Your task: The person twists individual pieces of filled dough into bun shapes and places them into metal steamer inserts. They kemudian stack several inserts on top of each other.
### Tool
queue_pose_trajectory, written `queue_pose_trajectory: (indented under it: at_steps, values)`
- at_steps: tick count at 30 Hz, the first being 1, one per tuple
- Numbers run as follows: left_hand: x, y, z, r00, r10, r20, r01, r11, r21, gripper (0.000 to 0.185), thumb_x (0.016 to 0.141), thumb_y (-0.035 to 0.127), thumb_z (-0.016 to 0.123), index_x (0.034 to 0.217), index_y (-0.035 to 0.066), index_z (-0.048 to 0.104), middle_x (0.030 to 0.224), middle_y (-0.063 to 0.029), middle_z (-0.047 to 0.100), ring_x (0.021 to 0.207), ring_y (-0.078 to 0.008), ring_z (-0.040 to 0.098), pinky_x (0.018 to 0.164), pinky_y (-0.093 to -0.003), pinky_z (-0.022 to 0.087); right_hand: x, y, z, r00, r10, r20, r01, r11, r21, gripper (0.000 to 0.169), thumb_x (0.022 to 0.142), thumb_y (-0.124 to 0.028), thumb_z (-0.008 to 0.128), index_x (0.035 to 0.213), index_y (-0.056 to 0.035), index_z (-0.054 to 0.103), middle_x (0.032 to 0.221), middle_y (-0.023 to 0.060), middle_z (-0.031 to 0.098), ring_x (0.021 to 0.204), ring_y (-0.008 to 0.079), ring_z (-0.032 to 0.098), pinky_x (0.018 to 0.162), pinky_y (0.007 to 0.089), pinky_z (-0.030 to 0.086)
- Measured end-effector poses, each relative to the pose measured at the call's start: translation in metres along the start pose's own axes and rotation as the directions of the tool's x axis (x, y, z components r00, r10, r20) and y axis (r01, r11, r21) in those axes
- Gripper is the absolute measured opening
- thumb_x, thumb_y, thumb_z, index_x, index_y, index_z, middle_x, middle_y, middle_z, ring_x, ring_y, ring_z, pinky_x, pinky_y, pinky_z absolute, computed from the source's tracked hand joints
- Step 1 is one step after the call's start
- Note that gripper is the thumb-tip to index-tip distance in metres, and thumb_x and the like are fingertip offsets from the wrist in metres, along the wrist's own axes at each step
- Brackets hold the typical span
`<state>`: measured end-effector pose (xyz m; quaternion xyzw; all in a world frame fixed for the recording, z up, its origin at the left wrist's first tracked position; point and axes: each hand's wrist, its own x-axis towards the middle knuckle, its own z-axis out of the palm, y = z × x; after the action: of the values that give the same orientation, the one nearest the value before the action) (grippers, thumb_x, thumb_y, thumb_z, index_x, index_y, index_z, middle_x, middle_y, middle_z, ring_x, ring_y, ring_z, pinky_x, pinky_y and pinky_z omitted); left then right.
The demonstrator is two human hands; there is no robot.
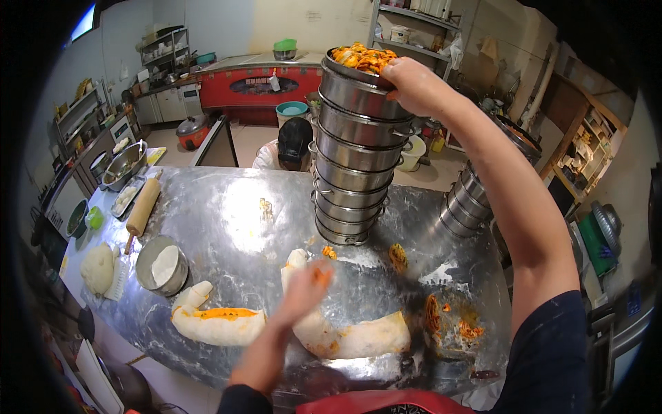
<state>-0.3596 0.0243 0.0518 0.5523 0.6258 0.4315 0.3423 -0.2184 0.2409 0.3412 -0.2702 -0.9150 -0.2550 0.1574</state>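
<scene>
A tall stack of steel steamer tiers (pixel 353 155) stands on the metal-topped table (pixel 217 222). The top tier is heaped with orange, filled dough pieces (pixel 364 58). My right hand (pixel 416 87) reaches up to that tier's right edge, its fingers curled over the rim. Motion blurs my left hand (pixel 309 287), which hovers above a long filled dough roll (pixel 357 336); something orange shows at its fingers, but its grip is unclear. Left of it lies another dough roll (pixel 222 326), partly open along the top with orange filling showing.
A steel bowl of flour (pixel 163 266), a rolling pin (pixel 143 208) and a dough lump (pixel 99 269) occupy the left side. Filling scraps (pixel 469 329) and a cleaver (pixel 450 368) lie at right, a second steamer stack (pixel 465 202) behind. A person in a dark cap (pixel 295 141) is beyond the table.
</scene>
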Motion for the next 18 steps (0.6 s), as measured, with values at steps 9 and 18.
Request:
queue_pose_trajectory:
  at_steps: [9, 18]
  values:
    - [0.199, 0.186, -0.15, 0.705, 0.396, -0.587, -0.004, 0.831, 0.556, 0.046, 0.086, 0.039, 0.038, 0.094, -0.004, 0.054, 0.09, -0.0272, 0.057, 0.088, -0.0418, 0.055, 0.077, -0.0469, 0.043, -0.008, -0.014, -0.003, 0.992, 0.055, -0.111, -0.057, 0.998, -0.019, 0.017, 0.066, -0.004, 0.061, 0.081, 0.0017, 0.056, 0.09, 0.0153, 0.054, 0.093, 0.0312, 0.049, 0.08, 0.0367, 0.043]
    - [0.288, 0.266, -0.148, 0.921, 0.161, -0.354, 0.059, 0.842, 0.537, 0.048, 0.082, 0.043, 0.043, 0.085, -0.001, 0.06, 0.084, -0.0196, 0.06, 0.071, -0.0313, 0.06, 0.063, -0.0381, 0.048, -0.011, -0.019, -0.002, 0.983, 0.033, -0.183, -0.038, 0.999, -0.023, 0.014, 0.071, -0.003, 0.05, 0.08, 0.0014, 0.06, 0.088, 0.0156, 0.057, 0.09, 0.0289, 0.054, 0.076, 0.0348, 0.047]
